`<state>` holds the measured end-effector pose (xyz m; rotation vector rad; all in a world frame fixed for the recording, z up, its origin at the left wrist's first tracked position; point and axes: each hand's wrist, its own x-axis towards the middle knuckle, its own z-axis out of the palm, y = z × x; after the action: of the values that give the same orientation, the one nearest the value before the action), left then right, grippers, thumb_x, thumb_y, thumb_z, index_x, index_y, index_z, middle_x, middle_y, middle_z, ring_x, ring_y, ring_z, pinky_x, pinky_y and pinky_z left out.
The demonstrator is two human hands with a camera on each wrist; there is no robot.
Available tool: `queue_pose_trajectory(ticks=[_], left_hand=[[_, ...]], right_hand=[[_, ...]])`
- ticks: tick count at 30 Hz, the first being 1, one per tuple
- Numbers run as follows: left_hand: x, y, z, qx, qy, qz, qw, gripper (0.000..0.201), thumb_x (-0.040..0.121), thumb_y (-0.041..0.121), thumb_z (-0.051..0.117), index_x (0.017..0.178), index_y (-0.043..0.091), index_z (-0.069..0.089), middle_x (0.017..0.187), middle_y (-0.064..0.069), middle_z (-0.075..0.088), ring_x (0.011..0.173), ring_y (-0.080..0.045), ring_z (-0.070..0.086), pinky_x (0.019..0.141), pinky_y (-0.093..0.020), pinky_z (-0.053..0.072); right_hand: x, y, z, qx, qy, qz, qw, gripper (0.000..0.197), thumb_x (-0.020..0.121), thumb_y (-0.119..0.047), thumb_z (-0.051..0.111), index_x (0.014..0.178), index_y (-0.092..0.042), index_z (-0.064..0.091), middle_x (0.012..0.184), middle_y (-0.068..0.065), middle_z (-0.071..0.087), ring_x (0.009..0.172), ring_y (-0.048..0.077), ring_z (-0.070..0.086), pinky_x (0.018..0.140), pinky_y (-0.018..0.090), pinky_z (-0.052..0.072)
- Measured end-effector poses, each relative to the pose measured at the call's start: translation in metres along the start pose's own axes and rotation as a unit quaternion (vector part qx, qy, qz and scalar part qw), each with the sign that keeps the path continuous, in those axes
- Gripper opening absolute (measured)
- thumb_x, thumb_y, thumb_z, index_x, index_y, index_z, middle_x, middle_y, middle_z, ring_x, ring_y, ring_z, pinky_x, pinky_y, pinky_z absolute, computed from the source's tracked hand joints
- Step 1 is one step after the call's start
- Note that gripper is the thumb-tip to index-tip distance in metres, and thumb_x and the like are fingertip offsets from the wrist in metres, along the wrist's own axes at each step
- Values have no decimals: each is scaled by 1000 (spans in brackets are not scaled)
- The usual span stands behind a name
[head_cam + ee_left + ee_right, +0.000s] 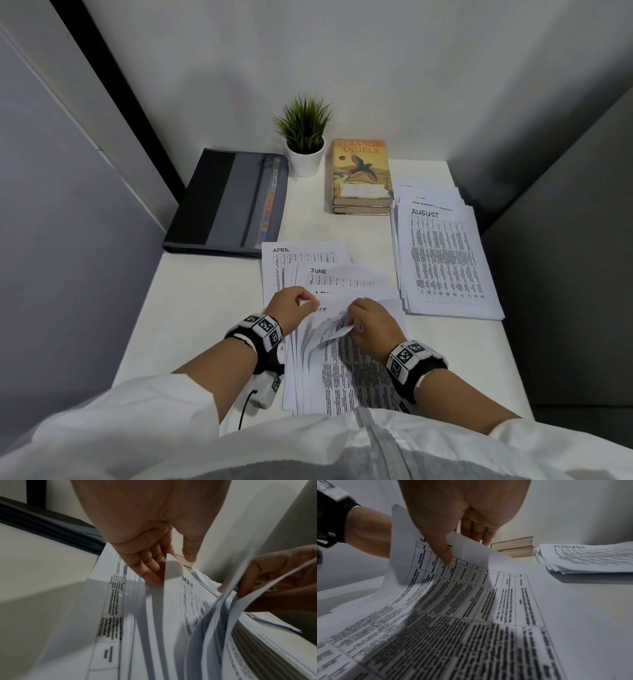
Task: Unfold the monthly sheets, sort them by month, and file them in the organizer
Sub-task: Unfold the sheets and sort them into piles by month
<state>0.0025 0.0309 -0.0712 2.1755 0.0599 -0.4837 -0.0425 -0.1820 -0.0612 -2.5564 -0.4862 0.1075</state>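
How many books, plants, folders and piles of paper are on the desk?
Books: 2, stacked one on the other
Plants: 1, in a white pot
Folders: 1, the dark organizer, closed
Piles of paper: 2, the August pile and the loose pile under the left hand and right hand
Total: 6
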Motion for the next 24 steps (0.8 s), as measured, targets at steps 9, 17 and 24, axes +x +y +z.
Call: queue_pose_trajectory(ticks=[9, 17, 24], left_hand=[[-8, 12, 1, 10, -38, 43, 998, 9, 85, 20, 67, 78, 20, 71, 78, 5, 67, 68, -5, 55, 69, -21, 45], [-3, 1, -11, 34, 21, 25, 999, 15, 89, 18, 62, 104, 17, 66, 106, 4, 61, 95, -7, 57, 85, -20, 44], [-5, 0, -8, 4, -24, 23, 999, 12, 82, 17, 68, 73, 25, 68, 69, 10, 62, 61, -5, 52, 62, -20, 46]], right_hand=[[2, -1, 0, 5, -15, -13, 1000, 12, 71, -7, 74, 80, -14, 69, 120, 8, 64, 106, 30, 58, 89, 36, 46], [3, -2, -1, -3, -5, -10, 1000, 11, 71, -5, 72, 76, -14, 67, 85, 1, 61, 83, 23, 55, 68, 31, 45], [2, -1, 1, 14, -9, -8, 1000, 12, 70, -7, 75, 77, -13, 67, 103, 8, 61, 83, 27, 60, 68, 27, 45]])
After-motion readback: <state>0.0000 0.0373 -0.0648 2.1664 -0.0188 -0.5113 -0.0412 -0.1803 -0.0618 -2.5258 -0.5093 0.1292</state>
